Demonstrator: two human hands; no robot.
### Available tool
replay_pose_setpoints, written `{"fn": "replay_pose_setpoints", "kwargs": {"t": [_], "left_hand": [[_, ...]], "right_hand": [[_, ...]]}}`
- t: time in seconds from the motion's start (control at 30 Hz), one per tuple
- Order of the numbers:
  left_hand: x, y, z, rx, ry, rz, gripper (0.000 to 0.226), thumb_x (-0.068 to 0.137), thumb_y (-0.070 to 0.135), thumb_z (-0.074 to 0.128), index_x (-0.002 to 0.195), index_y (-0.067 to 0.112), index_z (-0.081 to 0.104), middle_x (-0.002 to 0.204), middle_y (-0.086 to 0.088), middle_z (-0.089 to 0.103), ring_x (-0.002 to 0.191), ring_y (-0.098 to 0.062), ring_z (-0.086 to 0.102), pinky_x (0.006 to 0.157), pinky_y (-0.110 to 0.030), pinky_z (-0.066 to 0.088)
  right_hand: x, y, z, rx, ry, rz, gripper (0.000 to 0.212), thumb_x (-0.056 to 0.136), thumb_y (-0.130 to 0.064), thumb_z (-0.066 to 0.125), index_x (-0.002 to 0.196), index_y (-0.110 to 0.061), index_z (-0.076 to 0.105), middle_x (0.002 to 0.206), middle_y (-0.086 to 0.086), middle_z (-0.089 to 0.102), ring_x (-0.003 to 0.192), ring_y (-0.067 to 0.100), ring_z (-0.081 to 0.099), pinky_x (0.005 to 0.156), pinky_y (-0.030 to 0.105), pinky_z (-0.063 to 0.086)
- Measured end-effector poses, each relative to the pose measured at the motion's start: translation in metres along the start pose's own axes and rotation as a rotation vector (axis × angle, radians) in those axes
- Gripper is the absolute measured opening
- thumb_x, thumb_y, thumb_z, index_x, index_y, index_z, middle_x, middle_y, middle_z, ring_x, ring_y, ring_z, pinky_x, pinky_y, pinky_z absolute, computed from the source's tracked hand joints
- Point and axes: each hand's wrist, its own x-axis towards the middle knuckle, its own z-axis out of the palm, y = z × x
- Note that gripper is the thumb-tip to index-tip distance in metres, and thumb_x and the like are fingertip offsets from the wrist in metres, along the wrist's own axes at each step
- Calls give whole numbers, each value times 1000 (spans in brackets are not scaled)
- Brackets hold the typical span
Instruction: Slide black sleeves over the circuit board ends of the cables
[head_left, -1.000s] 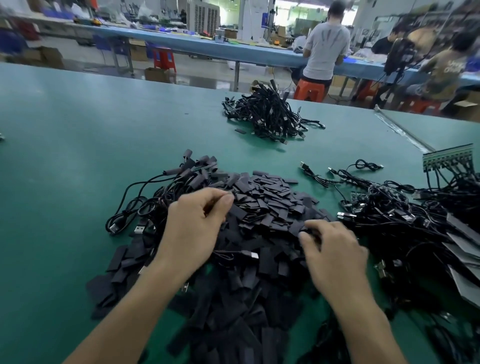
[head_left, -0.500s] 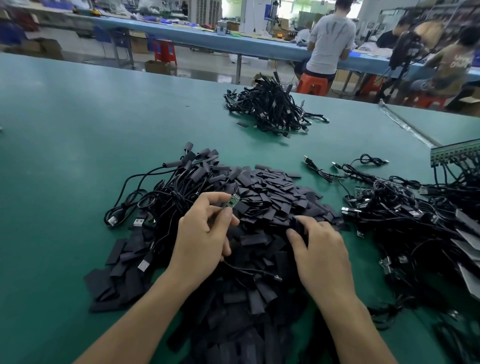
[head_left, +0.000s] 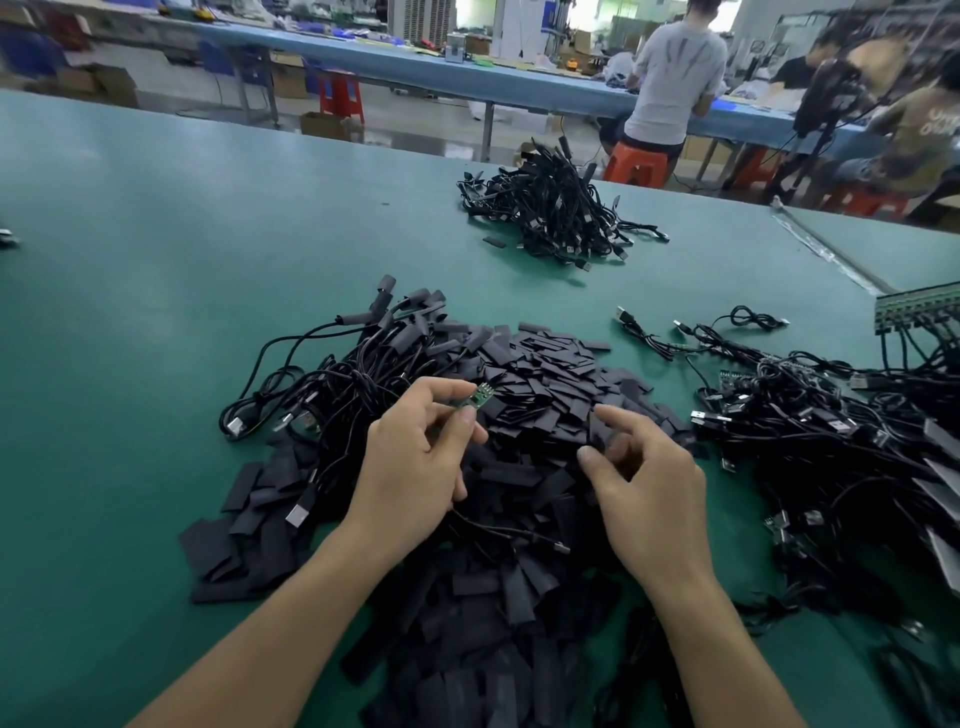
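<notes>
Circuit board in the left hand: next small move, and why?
Probably bring the right hand across and start its black sleeve over the board's free end. The left hand pinches the circuit board bare, tip exposed; the right seems to pinch a sleeve just above the pile, apart from the board.

A sleeve pile (head_left: 545, 374) is spread on the table (head_left: 156, 260). Cables (head_left: 353, 374) are heaped against its left rear edge, a tangle (head_left: 805, 431) is laid to its right, and another heap (head_left: 550, 208) is set well behind. The left hand (head_left: 415, 467), with a board (head_left: 470, 397) pinched, and the right hand (head_left: 649, 483) are held over the pile.
</notes>
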Motion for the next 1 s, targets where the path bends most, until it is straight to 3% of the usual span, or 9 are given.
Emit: {"fn": "replay_pose_setpoints", "kwargs": {"t": [0.13,0.23,0.33,0.47,0.57,0.77,1.0], "left_hand": [[-1,-2,0,2,-19,12,18,101,14,56,105,31,60,83,10,71,39,-10,53,44,-17,44],[-1,-2,0,7,-30,22,19,100,14,57,104,31,61,84,11,72,39,-11,53,46,-18,45],[-2,1,0,-1,-68,26,19,99,13,59,105,31,62,85,10,73,42,-9,54,48,-18,46],[-4,5,0,-54,-152,53,20,94,14,67,106,30,65,82,1,69,52,-6,55,51,-18,48],[-5,6,-1,-130,-198,46,20,91,17,72,105,29,66,77,3,66,55,-9,52,52,-21,48],[-3,7,-2,-185,-243,48,20,88,12,73,102,25,67,73,4,70,57,-8,57,53,-19,48],[-2,6,-2,-218,-221,13,21,82,18,72,100,26,68,73,-1,68,60,-11,56,55,-22,49]], "right_hand": [[-1,-1,0,2,38,-69,18,87,-14,74,102,-24,75,84,-12,63,78,-1,59,69,4,42],[-3,0,-1,56,48,-99,22,86,-9,75,89,-31,74,88,-13,67,83,-4,61,74,5,45],[-1,0,-2,188,55,-95,26,83,-11,78,87,-36,73,84,-14,72,80,1,68,74,15,53],[-3,-9,0,554,-72,-111,26,77,-3,81,81,-28,77,78,-3,75,70,12,71,67,20,55],[-6,-13,4,656,-182,-120,24,76,0,80,81,-23,77,74,5,74,67,19,71,63,23,55],[-9,-15,9,654,-246,-133,27,76,0,80,87,-25,78,84,4,76,77,21,74,72,29,59],[-13,-20,8,343,-190,-249,33,71,-22,87,94,-42,74,91,-18,74,86,4,71,74,20,55]]}}
